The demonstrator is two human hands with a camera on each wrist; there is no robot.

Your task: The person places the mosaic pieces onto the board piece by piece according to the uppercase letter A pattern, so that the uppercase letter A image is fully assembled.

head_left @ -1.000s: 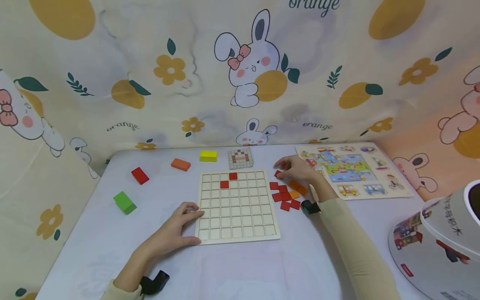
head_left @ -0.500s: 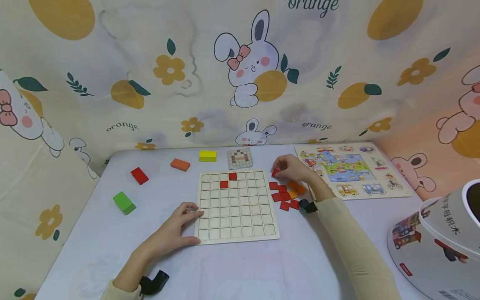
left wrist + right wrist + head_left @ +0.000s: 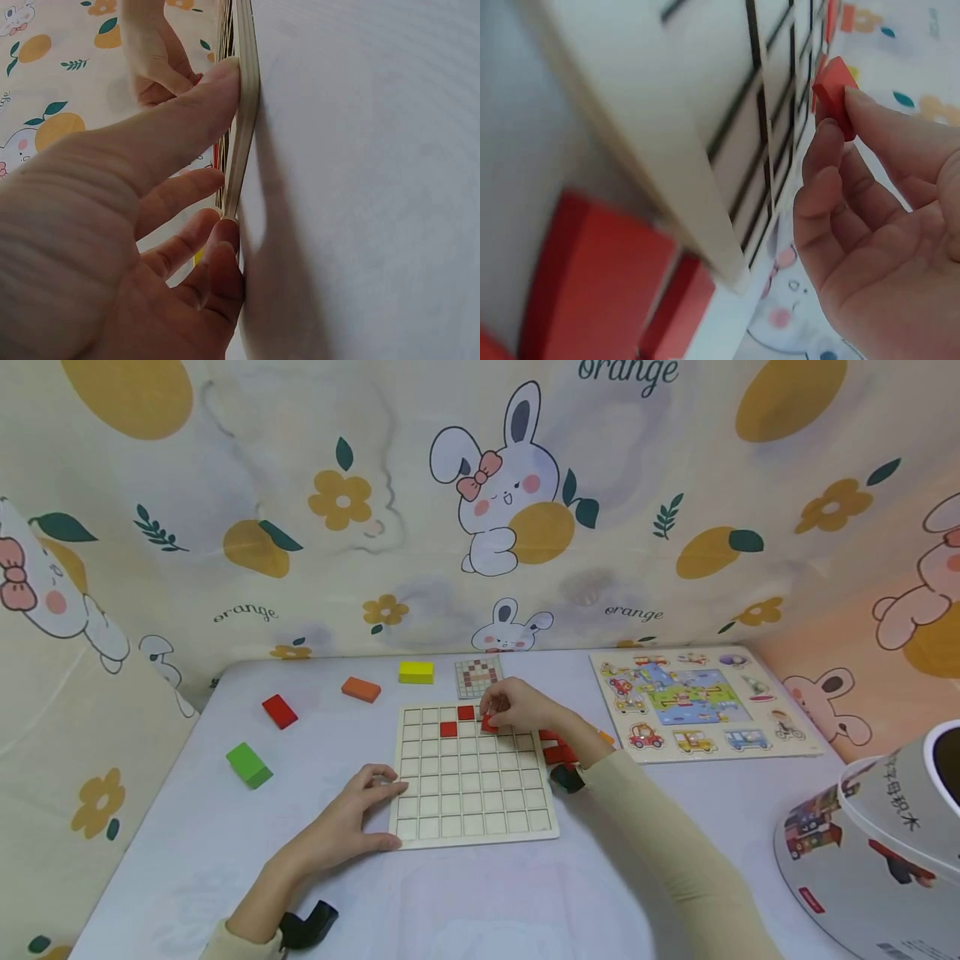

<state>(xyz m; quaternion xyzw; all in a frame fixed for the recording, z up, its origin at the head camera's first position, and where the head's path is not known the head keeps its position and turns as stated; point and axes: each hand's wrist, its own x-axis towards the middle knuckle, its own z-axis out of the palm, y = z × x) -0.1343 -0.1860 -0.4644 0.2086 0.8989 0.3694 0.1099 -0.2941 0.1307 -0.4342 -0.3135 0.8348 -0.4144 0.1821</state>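
Note:
A pale wooden board (image 3: pixel 480 806) with a grid of square cells lies mid-table. Two red tiles sit in its upper cells, one tile (image 3: pixel 466 712) in the top row and another (image 3: pixel 448 729) a row lower. My right hand (image 3: pixel 525 706) is over the board's upper right part, pinching a red square tile (image 3: pixel 835 94) between thumb and fingertip. Whether that tile touches the board cannot be told. At the board's left side, my left hand (image 3: pixel 345 822) rests thumb and fingertips against the edge (image 3: pixel 246 112). My right forearm partly hides a group of red tiles (image 3: pixel 557 750).
Behind the board lies a small pattern card (image 3: pixel 477 678). Yellow (image 3: pixel 416 672), orange (image 3: pixel 362 689), red (image 3: pixel 280 712) and green (image 3: pixel 250 766) blocks lie to the left and back. A picture puzzle (image 3: pixel 705 702) is at back right, and a large white bucket (image 3: pixel 862 852) stands at right.
My right hand has picked up a red tile from beside the board and carried it left over the upper rows. My left hand has stayed at the board's edge.

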